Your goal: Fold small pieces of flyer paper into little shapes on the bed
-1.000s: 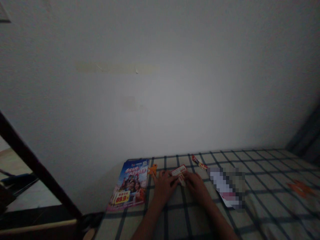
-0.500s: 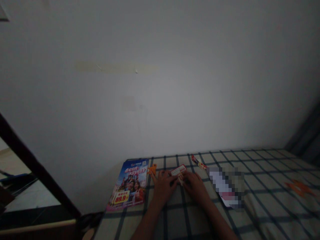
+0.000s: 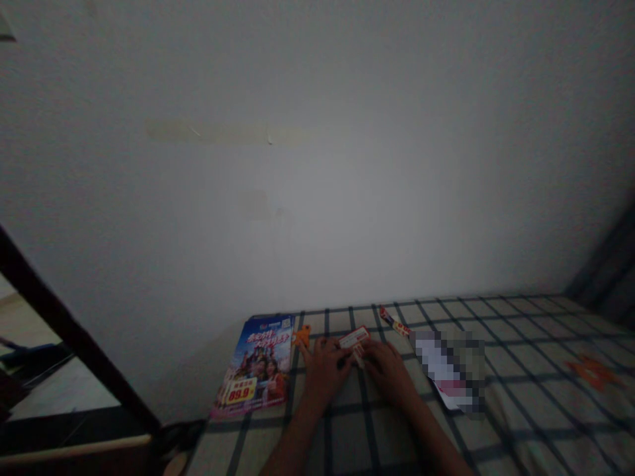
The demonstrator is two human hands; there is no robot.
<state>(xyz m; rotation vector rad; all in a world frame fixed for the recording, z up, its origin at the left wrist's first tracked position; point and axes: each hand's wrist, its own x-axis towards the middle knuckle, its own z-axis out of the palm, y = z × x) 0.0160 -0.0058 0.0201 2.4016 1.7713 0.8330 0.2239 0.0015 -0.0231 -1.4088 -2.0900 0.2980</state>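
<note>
Both hands meet over the checked bed cloth, close to the wall. A small piece of red-and-white printed paper (image 3: 354, 337), seemingly folded, lies between them. My left hand (image 3: 325, 369) has its fingers curled on the paper's left side, thumb near the front edge. From the right, the bent fingers of my right hand (image 3: 387, 371) press on the paper's other end. The fingertips cover part of it, and dim light hides the finer folds.
A glossy printed flyer stack (image 3: 258, 363) lies at left. A torn printed paper strip (image 3: 395, 322) and a pixelated sheet (image 3: 436, 363) lie at right. The checked cloth (image 3: 526, 377) has orange figures. A dark slanted post (image 3: 74, 330) stands left; the wall (image 3: 317, 198) rises behind.
Hardly anything differs. Both hands keep the same place on the paper, with at most a slight shift of the fingers, and the view tilts minutely.
</note>
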